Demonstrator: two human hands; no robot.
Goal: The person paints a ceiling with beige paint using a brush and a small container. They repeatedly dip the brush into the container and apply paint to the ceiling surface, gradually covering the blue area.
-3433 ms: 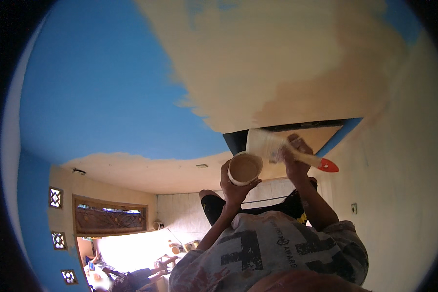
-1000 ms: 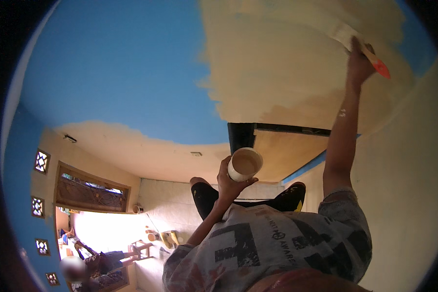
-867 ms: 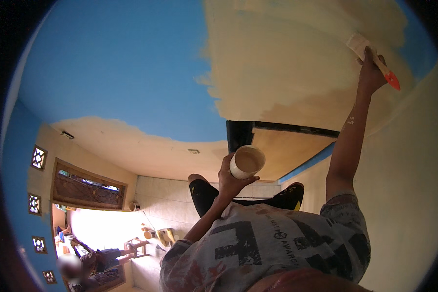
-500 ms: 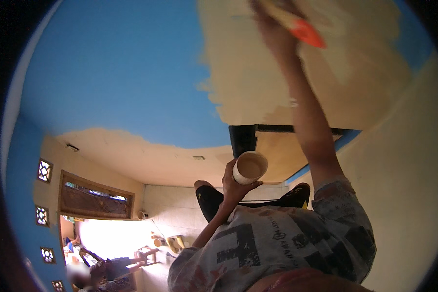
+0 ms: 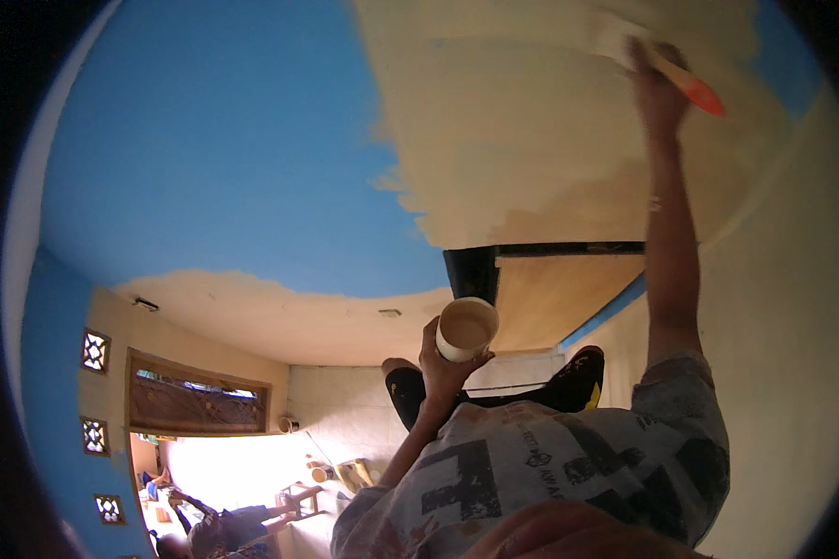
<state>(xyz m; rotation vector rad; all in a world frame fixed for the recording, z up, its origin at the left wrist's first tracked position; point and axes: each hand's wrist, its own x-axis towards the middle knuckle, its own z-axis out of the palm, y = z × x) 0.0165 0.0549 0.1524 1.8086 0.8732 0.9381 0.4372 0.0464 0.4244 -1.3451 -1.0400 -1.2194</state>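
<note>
My right hand [image 5: 664,91] is raised high at the far right, closed around a paintbrush [image 5: 688,84] with a pale wooden handle and orange end. The brush head is blurred against the wall [image 5: 522,121], where beige paint covers part of the blue. At chest height my left hand [image 5: 445,365] is wrapped round a white cup [image 5: 467,330] of beige liquid, likely paint. The cup's open mouth faces up.
A dark-framed opening with a wooden panel [image 5: 569,293] lies below the painted patch. At lower left are a doorway [image 5: 219,475], another person [image 5: 228,533], a small wooden stool [image 5: 300,501] and several pots [image 5: 321,472]. Patterned vents [image 5: 95,351] line the blue side wall.
My right hand and the paintbrush have moved right and a little down along the beige patch. The cup in my left hand has shifted slightly left and down in view.
</note>
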